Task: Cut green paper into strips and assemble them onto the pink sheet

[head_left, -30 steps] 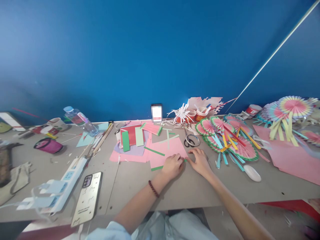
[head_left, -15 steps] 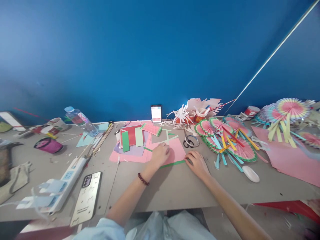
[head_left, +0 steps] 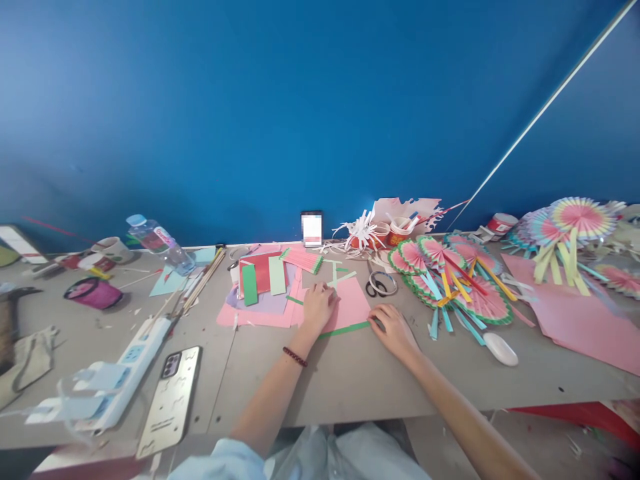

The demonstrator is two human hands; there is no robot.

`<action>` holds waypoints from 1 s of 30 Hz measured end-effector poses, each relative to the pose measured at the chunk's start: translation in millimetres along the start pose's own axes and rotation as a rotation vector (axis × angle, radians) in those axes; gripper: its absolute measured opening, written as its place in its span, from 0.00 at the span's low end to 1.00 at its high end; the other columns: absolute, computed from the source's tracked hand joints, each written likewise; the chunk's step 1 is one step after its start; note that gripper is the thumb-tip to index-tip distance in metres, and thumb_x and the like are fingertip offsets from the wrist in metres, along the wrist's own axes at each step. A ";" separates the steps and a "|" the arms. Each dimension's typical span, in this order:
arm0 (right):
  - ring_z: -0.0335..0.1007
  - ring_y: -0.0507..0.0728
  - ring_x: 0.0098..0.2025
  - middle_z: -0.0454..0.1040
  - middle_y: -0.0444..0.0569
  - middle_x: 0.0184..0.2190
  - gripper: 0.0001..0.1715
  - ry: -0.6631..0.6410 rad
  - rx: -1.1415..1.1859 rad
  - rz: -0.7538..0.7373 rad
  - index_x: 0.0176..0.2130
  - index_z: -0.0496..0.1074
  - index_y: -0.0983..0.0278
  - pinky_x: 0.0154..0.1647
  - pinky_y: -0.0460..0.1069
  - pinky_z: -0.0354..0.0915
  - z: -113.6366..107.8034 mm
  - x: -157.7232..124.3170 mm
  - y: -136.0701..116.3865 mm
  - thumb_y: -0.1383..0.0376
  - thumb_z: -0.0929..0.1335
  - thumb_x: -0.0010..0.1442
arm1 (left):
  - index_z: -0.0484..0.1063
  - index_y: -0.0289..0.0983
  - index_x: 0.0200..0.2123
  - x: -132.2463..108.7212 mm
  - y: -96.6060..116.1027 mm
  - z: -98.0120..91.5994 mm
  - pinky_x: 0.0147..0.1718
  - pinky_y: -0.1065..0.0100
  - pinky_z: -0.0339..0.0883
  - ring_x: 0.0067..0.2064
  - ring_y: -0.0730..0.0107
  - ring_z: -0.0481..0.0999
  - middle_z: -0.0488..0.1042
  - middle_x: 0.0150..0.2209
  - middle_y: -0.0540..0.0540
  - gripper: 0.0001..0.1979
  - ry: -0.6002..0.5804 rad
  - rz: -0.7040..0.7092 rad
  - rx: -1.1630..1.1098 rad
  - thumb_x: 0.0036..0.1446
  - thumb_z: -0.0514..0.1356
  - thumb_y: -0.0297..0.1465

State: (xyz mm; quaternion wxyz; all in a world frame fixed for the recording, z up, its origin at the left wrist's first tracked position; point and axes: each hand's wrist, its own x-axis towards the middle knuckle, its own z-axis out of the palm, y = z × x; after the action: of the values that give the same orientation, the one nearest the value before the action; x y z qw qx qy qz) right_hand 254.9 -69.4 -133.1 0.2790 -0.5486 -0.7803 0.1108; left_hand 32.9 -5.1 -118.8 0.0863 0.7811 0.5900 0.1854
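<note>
Pink sheet, green strip on its near edge: right hand at the strip's end

Key relation: the green strip (head_left: 345, 330) runs crosswise, long axis left to right, its right end lying slightly farther from the body. It follows the near edge of the pink sheet (head_left: 355, 300), which lies flat on the grey table (head_left: 350, 387), straight ahead of the person.

Right hand (head_left: 393, 328): nearer to the strip's free-showing end. Thumb and forefinger bend toward each other at the sheet's near right corner, right where the strip stops. From this hand the strip extends leftward. Cannot tell whether the fingertips pinch paper or merely press on it.

Left hand (head_left: 320, 307): rests over the sheet's left part, fingers loosely curled and pointing away from the body. It sits beyond the strip's line; the wrist and forearm hide the strip's left end. Whether anything is held under the fingers: cannot tell.

Surroundings: a second, short green strip (head_left: 295, 301) shows just left of the left hand. Pale green strips (head_left: 335, 272) lie beyond the sheet. Scissors (head_left: 369, 287) and a tape roll (head_left: 396, 285) overlap beyond the right hand; finished-looking paper fans (head_left: 445, 260) lie farther right.
</note>
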 end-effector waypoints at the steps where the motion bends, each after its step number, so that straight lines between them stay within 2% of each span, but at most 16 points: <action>1: 0.71 0.64 0.44 0.75 0.51 0.38 0.09 0.002 0.001 0.001 0.35 0.72 0.57 0.48 0.59 0.68 -0.1 0.0 -0.3 0.65 0.62 0.63 | 0.78 0.39 0.41 -0.9 -0.7 0.4 0.45 0.61 0.63 0.48 0.59 0.68 0.72 0.44 0.42 0.09 0.003 -0.003 -0.009 0.63 0.59 0.35; 7: 0.72 0.64 0.44 0.75 0.51 0.38 0.09 0.005 0.010 0.007 0.35 0.72 0.56 0.48 0.60 0.68 -0.8 0.9 -0.8 0.65 0.62 0.62 | 0.79 0.40 0.40 -4.4 -4.3 3.5 0.46 0.63 0.65 0.46 0.62 0.72 0.76 0.41 0.44 0.10 0.049 -0.044 -0.099 0.63 0.56 0.29; 10: 0.72 0.64 0.44 0.75 0.51 0.38 0.09 0.009 0.036 0.009 0.35 0.72 0.56 0.48 0.59 0.69 -2.2 2.6 -2.4 0.65 0.62 0.62 | 0.78 0.40 0.43 -6.3 -5.4 5.0 0.46 0.64 0.67 0.47 0.64 0.74 0.78 0.43 0.45 0.11 0.120 -0.093 -0.210 0.63 0.56 0.29; 13: 0.73 0.62 0.44 0.75 0.52 0.40 0.09 0.018 0.072 -0.010 0.37 0.72 0.57 0.48 0.57 0.69 -4.3 8.1 -6.6 0.65 0.62 0.62 | 0.78 0.40 0.42 -8.3 -4.5 3.3 0.46 0.66 0.67 0.47 0.65 0.74 0.78 0.43 0.46 0.11 0.163 -0.132 -0.298 0.62 0.56 0.30; 16: 0.72 0.62 0.48 0.75 0.55 0.44 0.10 0.009 0.097 -0.049 0.40 0.72 0.60 0.50 0.54 0.68 -6.4 21.6 -12.8 0.66 0.62 0.63 | 0.77 0.39 0.36 -9.7 -2.0 -0.8 0.42 0.68 0.66 0.42 0.67 0.75 0.78 0.37 0.47 0.11 0.180 -0.144 -0.331 0.61 0.54 0.28; 20: 0.68 0.63 0.55 0.74 0.57 0.51 0.15 0.013 0.065 -0.107 0.50 0.70 0.62 0.59 0.57 0.62 -8.2 50.3 -25.2 0.65 0.62 0.64 | 0.74 0.38 0.32 -10.6 -0.2 -5.0 0.37 0.70 0.64 0.38 0.69 0.74 0.75 0.33 0.48 0.10 0.225 -0.147 -0.370 0.59 0.53 0.27; 24: 0.62 0.65 0.61 0.69 0.58 0.59 0.20 -0.007 0.008 -0.142 0.56 0.67 0.62 0.61 0.60 0.57 -6.9 74.7 -41.7 0.63 0.62 0.66 | 0.72 0.38 0.29 -11.4 -0.4 -6.9 0.34 0.71 0.63 0.34 0.70 0.72 0.73 0.30 0.49 0.09 0.196 -0.096 -0.408 0.57 0.53 0.27; 26: 0.63 0.64 0.61 0.72 0.56 0.57 0.17 -0.040 0.012 -0.161 0.52 0.70 0.62 0.62 0.60 0.55 -5.1 80.7 -47.4 0.64 0.61 0.66 | 0.71 0.37 0.28 -11.8 0.2 -7.6 0.33 0.71 0.62 0.33 0.71 0.71 0.72 0.30 0.49 0.09 0.164 -0.054 -0.430 0.57 0.52 0.27; 30: 0.70 0.59 0.48 0.79 0.51 0.40 0.11 -0.085 0.070 -0.116 0.37 0.73 0.62 0.55 0.54 0.61 -1.4 83.2 -44.2 0.63 0.63 0.66 | 0.70 0.37 0.26 -12.1 2.6 -7.9 0.31 0.71 0.61 0.31 0.72 0.70 0.71 0.28 0.50 0.08 0.138 0.015 -0.493 0.57 0.54 0.28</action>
State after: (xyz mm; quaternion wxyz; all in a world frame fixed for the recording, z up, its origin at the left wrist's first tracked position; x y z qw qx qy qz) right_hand 200.4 -9.7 -84.7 0.2707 -0.4871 -0.8176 0.1446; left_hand 29.3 -18.1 -112.9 0.2326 0.7262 0.5257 0.3770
